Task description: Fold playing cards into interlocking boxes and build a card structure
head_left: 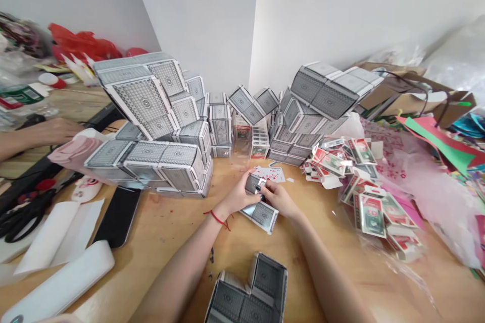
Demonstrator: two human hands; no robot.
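Observation:
My left hand (238,196) and my right hand (279,198) meet at the middle of the wooden table (170,227), both closed on a small grey patterned card deck (253,183). A red string is tied round my left wrist. Just below my hands lies a flat grey card box (262,214). A few loose playing cards (271,173) lie face up just beyond my fingers. Close to me stand folded grey boxes (248,295).
Tall heaps of grey card boxes (159,126) (322,106) stand behind. Flattened red-and-green cartons (364,186) spread at the right on plastic wrap. Another person's hand (53,131) rests at far left. A black phone (117,216), scissors (20,217) and white paper lie at left.

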